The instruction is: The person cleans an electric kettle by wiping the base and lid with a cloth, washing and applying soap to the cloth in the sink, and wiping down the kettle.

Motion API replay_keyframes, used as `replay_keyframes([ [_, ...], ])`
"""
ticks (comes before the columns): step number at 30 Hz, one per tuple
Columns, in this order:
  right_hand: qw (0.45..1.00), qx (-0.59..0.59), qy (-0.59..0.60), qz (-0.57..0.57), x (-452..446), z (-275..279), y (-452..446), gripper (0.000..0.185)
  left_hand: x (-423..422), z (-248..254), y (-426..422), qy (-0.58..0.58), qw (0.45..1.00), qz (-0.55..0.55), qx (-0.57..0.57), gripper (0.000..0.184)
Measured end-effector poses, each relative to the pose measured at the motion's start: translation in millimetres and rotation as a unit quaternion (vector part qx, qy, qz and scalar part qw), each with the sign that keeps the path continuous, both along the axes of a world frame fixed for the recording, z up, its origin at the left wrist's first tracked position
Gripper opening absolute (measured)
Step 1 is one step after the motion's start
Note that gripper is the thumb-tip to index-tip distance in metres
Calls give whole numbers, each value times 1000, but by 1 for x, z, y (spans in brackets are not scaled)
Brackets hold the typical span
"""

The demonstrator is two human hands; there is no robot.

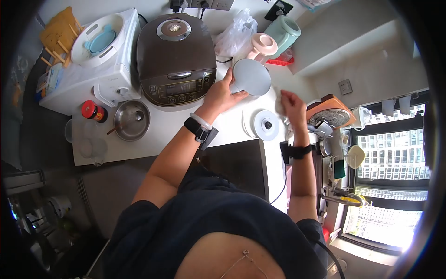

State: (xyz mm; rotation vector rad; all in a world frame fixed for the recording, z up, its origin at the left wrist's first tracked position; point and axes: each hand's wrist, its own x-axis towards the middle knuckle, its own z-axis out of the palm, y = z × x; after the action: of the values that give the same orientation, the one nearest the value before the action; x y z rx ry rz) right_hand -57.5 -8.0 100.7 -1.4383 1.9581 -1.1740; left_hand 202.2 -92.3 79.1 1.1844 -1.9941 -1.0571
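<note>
1 "Midea" cooker point(176, 56); L hand point(220, 96) w/ grey item point(252, 77)

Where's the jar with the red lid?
In the head view, the jar is at the left, on the white counter beside the metal bowl, by the white appliance.

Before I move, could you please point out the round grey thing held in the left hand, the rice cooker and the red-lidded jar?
Round grey thing point(252, 76): head view, on its flat grey face.
Rice cooker point(173, 55): head view, on its dark top cover.
Red-lidded jar point(88, 109): head view, on its lid.
</note>
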Motion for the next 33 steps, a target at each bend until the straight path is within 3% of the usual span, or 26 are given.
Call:
replay_keyframes([
  [2, 996, -49, -71, 1, -4, 11, -17, 22, 0, -10, -8, 21, 1000, 2, -15, 95],
  [4, 998, -55, 8, 15, 10, 31, -38, 21, 2, -8, -12, 84, 996, -34, -4, 97],
  [6, 990, -102, 2, 93, 38, 39, -61, 20, 6, 7, -9, 78, 996, -41, 1, 96],
  [8, 977, -89, 58, 187, 73, 38, -74, 22, 5, 14, -10, 72, 996, -46, 2, 95],
  [10, 893, -204, 313, 251, 98, 32, -86, 25, 3, 15, -11, 19, 998, -38, 41, 95],
  [12, 905, -194, 315, 210, 101, 32, -95, 25, 2, 15, -8, 4, 999, -23, 27, 95],
  [15, 954, -122, 228, 151, 74, 26, -111, 20, -1, 13, -6, -5, 1000, 3, 2, 94],
  [21, 980, -108, 169, 16, 36, 14, -50, 19, -2, 9, -5, 25, 1000, -1, 7, 94],
  [24, 988, -126, 93, 10, 35, 1, 0, 17, -2, 8, -1, 2, 1000, -1, 23, 93],
  [25, 988, -127, 89, -3, 30, -8, 11, 17, -3, 2, -1, 47, 999, 7, 12, 92],
  [27, 979, -24, -200, -45, 20, -27, 32, 17, -5, 3, 6, 104, 994, 16, -18, 87],
  [28, 976, -28, -210, -59, 16, -30, 39, 17, -6, 10, 11, 94, 995, 1, -18, 87],
  [30, 928, -13, -364, -83, 9, -35, 50, 19, -9, 18, 21, 78, 995, 65, -1, 83],
  [33, 925, 22, -367, -90, 5, -58, 52, 20, -12, -5, 24, 66, 994, 91, -1, 76],
])
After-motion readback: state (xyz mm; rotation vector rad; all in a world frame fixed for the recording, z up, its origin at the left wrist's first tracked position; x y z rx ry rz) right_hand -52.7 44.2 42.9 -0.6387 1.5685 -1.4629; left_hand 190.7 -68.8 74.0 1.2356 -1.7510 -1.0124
